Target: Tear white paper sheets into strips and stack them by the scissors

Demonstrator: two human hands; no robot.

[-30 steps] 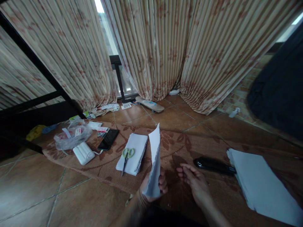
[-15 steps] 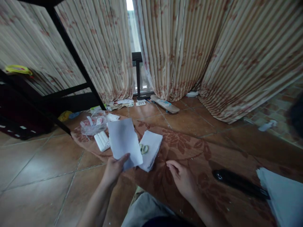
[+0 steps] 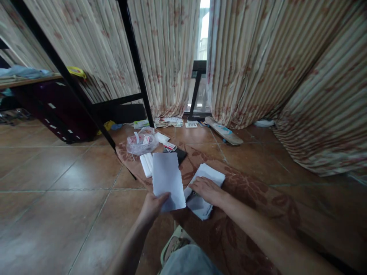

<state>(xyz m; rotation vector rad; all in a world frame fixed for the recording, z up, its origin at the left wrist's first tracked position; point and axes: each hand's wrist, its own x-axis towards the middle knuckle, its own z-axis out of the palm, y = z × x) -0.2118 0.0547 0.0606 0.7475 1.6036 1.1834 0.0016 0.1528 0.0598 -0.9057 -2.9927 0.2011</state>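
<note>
Paper sheet [image 3: 168, 180]: pinched at its lower edge by the left hand [image 3: 153, 204], held up just left of the paper stack [image 3: 204, 187].
Handling: likely light and floppy, creases easily; best gripped by an edge.
Right hand [image 3: 207, 190]: fingers spread, flat on the stack.
Rug [image 3: 252, 198]: under the stack.

left hand [image 3: 153, 204]: lower centre of frame, pinches bottom edge of a white sheet [image 3: 168, 185], sheet held up, near flat to camera
right hand [image 3: 207, 190]: just right of sheet, palm down on paper stack [image 3: 207, 187]
stack: lies on brown patterned rug [image 3: 252, 198]
above sheet: plastic bag [image 3: 142, 142], white packet [image 3: 146, 165], dark flat item [image 3: 180, 154], partly hidden
floor: brown tiles [image 3: 57, 206]
upper frame: striped curtains [image 3: 243, 61], black frame legs [image 3: 134, 57]
centre right: skateboard [image 3: 223, 131] by curtain hem
bottom centre: sandal [image 3: 173, 246], knee in light fabric
</note>
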